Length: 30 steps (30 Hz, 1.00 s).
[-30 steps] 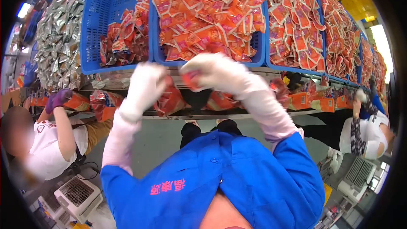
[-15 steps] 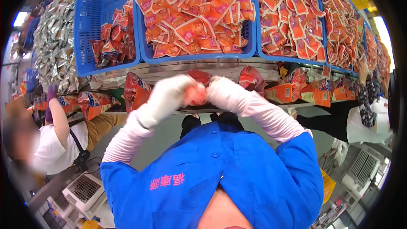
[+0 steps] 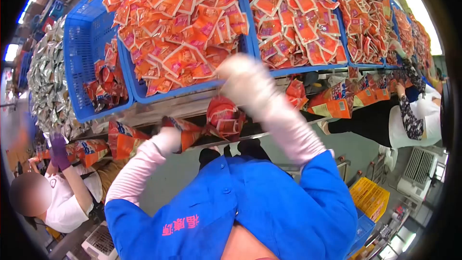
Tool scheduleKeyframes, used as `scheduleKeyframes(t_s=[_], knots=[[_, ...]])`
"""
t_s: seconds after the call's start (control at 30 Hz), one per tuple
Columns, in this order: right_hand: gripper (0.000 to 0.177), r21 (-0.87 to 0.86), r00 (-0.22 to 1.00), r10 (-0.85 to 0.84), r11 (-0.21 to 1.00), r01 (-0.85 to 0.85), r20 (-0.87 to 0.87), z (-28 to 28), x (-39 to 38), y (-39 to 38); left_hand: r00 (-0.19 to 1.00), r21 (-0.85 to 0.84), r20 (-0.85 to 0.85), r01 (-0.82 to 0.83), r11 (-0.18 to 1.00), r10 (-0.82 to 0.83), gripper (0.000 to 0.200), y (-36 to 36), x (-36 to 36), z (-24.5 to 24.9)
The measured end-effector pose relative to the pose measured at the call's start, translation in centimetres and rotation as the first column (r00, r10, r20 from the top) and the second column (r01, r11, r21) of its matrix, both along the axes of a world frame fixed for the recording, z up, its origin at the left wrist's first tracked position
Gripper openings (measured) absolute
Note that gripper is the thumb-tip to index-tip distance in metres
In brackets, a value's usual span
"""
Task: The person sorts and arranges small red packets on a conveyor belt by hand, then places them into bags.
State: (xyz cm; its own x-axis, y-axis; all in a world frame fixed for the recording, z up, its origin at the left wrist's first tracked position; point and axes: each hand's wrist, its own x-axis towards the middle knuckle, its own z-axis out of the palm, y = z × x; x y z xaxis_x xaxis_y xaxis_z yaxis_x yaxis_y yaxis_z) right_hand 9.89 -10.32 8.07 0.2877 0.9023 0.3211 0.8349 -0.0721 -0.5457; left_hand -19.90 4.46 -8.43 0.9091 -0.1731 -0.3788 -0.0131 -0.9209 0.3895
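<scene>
My left hand [image 3: 167,140], in a white glove, is closed on the edge of an orange bag [image 3: 189,134] at the front of the line; its fingertips are partly hidden by the bag. My right hand [image 3: 238,74], also gloved in white, is smeared by motion over the front rim of a blue basket [image 3: 183,89] heaped with orange sachets [image 3: 178,29]. Its fingers cannot be made out. Between the hands, a red and orange bag [image 3: 224,118] stands with its top open, touched by neither hand.
More orange bags [image 3: 332,102] stand along the conveyor to both sides. Other blue baskets hold sachets [image 3: 301,24], and silver packets [image 3: 48,82] lie at far left. A co-worker in purple gloves [image 3: 59,151] works on the left, another person [image 3: 415,120] on the right.
My hands were together at a red-orange item before me. Now they are apart: the left has moved left and down to a bag, the right forward to the basket rim. The view has shifted.
</scene>
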Motion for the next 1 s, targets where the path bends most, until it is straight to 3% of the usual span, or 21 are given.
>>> scheduleKeyframes(t_s=[0.03, 0.07, 0.1, 0.13, 0.17, 0.2, 0.3, 0.37, 0.47, 0.5, 0.6, 0.67, 0.7, 0.73, 0.77, 0.8, 0.83, 0.9, 0.93, 0.97, 1.0], knots=[[0.029, -0.174, 0.932, -0.361, 0.920, 0.351, -0.030, -2.1, 5.2, -0.1, 0.765, 0.146, -0.642, 0.071, 0.987, 0.040, 0.027, 1.2, 3.5, 12.7], [0.036, -0.321, 0.817, -0.576, 0.778, 0.540, -0.021, -2.1, 10.0, -0.2, 0.835, 0.125, -0.475, -0.248, 0.961, 0.278, 0.018, 1.7, 3.5, 15.3], [0.041, -0.445, 0.836, -0.525, 0.718, 0.535, 0.159, -5.4, 14.8, -1.2, 0.954, 0.179, -0.135, -0.241, 0.954, 0.267, 0.015, 2.5, 3.8, 17.1], [0.053, -0.616, 0.816, -0.552, 0.586, 0.526, 0.171, -8.7, 17.3, -0.5, 0.922, 0.204, 0.103, -0.388, 0.899, 0.374, 0.012, 3.2, 5.2, 18.3], [0.057, -0.598, 0.772, -0.487, 0.496, 0.629, 0.408, -10.4, 16.4, 0.5, 0.813, 0.088, 0.361, -0.518, 0.851, 0.458, 0.018, 4.1, 7.0, 17.9], [0.050, -0.654, 0.811, -0.439, 0.489, 0.577, 0.387, -12.8, 17.0, 1.5, 0.685, -0.006, 0.493, -0.614, 0.789, 0.537, 0.023, 4.8, 9.4, 17.4], [0.033, -0.634, 0.772, -0.544, 0.479, 0.607, 0.328, -15.6, 17.3, 1.1, 0.666, 0.186, 0.507, -0.704, 0.685, 0.547, 0.022, 7.3, 14.6, 11.5], [0.029, -0.609, 0.810, -0.515, 0.556, 0.565, 0.281, -10.2, 16.0, -0.4, 0.678, 0.273, 0.444, -0.725, 0.632, 0.586, 0.022, 8.8, 14.9, 9.5], [0.034, -0.637, 0.877, -0.470, 0.645, 0.421, 0.103, -11.3, 17.5, -3.4, 0.509, -0.102, 0.583, -0.728, 0.678, 0.634, 0.023, 10.2, 11.3, 10.2], [0.034, -0.524, 0.855, -0.514, 0.711, 0.469, 0.067, -13.0, 16.8, -4.0, 0.512, -0.298, 0.464, -0.678, 0.672, 0.723, 0.022, 9.2, 10.0, 13.3], [0.044, -0.683, 0.901, -0.361, 0.596, 0.422, 0.241, -11.2, 14.7, -2.1, 0.590, -0.721, 0.221, -0.437, 0.537, 0.777, 0.024, 3.3, 4.5, 18.5], [0.035, -0.611, 0.869, -0.470, 0.645, 0.459, 0.156, -10.0, 14.2, -1.5, 0.707, -0.382, 0.476, -0.368, 0.848, 0.522, 0.022, 0.4, 2.2, 18.4], [0.032, -0.511, 0.841, -0.512, 0.683, 0.522, 0.175, -10.1, 14.7, -1.8, 0.786, -0.189, 0.452, -0.379, 0.906, 0.423, 0.021, -0.6, 1.4, 17.4], [0.029, -0.431, 0.790, -0.599, 0.752, 0.499, -0.130, -10.2, 15.0, -2.4, 0.854, 0.005, 0.398, -0.367, 0.930, 0.334, 0.020, -1.4, 0.7, 15.8], [0.029, -0.397, 0.757, -0.592, 0.788, 0.470, -0.278, -8.3, 14.2, -2.6, 0.922, 0.185, 0.291, -0.316, 0.930, 0.256, 0.024, -1.9, -0.3, 13.6], [0.030, -0.295, 0.594, -0.540, 0.836, 0.463, -0.596, -5.3, 12.0, -2.0, 0.937, 0.273, 0.267, -0.299, 0.914, 0.226, 0.031, -2.1, -1.2, 12.6], [0.035, -0.059, 0.408, -0.185, 0.951, 0.304, -0.894, -4.1, 10.0, -1.5, 0.882, 0.138, 0.388, -0.341, 0.930, 0.266, 0.034, -1.9, -1.7, 13.4], [0.028, 0.144, 0.216, 0.108, 0.977, 0.159, -0.970, 1.7, 1.2, 1.3, 0.813, -0.011, 0.481, -0.369, 0.929, 0.328, 0.037, -1.9, -3.3, 15.7], [0.027, 0.015, 0.292, 0.012, 1.000, 0.009, -0.956, 2.9, -1.8, 2.8, 0.851, 0.024, 0.436, -0.335, 0.942, 0.292, 0.035, -1.4, -4.4, 16.7], [0.030, -0.032, 0.335, 0.057, 0.967, -0.254, -0.940, 3.6, -4.9, 4.3, 0.886, 0.061, 0.391, -0.297, 0.953, 0.251, 0.032, -1.1, -5.3, 17.3], [0.031, 0.141, 0.161, 0.244, 0.866, -0.479, -0.956, 2.8, -8.2, 6.0, 0.883, 0.064, 0.396, -0.302, 0.951, 0.254, 0.032, -1.4, -6.0, 16.5]])
